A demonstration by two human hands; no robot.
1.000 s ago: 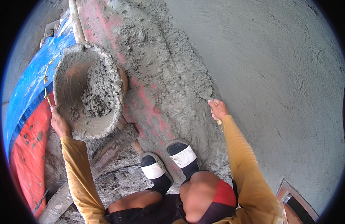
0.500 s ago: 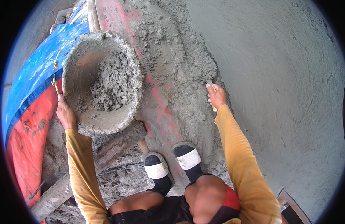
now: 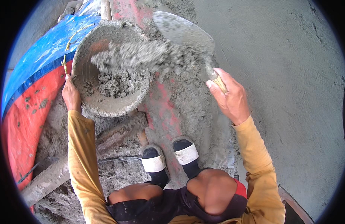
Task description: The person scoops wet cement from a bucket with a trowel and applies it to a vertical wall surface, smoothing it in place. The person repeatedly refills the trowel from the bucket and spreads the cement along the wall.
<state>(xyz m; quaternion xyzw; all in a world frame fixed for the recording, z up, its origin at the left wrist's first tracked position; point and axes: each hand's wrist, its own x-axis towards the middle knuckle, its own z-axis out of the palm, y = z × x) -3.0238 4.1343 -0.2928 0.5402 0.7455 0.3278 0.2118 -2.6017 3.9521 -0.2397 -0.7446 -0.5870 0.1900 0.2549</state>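
My left hand (image 3: 71, 93) grips the left rim of a round, mortar-crusted basin (image 3: 105, 107), thumb on the edge and fingers mostly hidden behind it. The basin tilts towards me, with a heap of wet mortar (image 3: 122, 85) inside. Closed around the yellowish wooden handle of a trowel (image 3: 183, 31), my right hand (image 3: 232, 98) is raised right of the basin. The trowel's broad metal blade stands tipped up, smeared grey. A blurred clump of mortar (image 3: 142, 55) is in mid-air between blade and basin, partly over the basin's mouth.
Loose mortar (image 3: 193, 93) lies on the red-stained strip beside my sandalled feet (image 3: 154, 162). Smooth grey cement (image 3: 288, 93) spreads to the right. On the left are a blue and red tarp (image 3: 32, 71) and a wooden plank (image 3: 49, 183). A frame edge (image 3: 297, 203) shows at lower right.
My right hand has risen from the loose mortar, bringing the trowel blade into sight and throwing mortar leftwards towards the basin. The basin, still in my left hand, appears slightly higher and further right.
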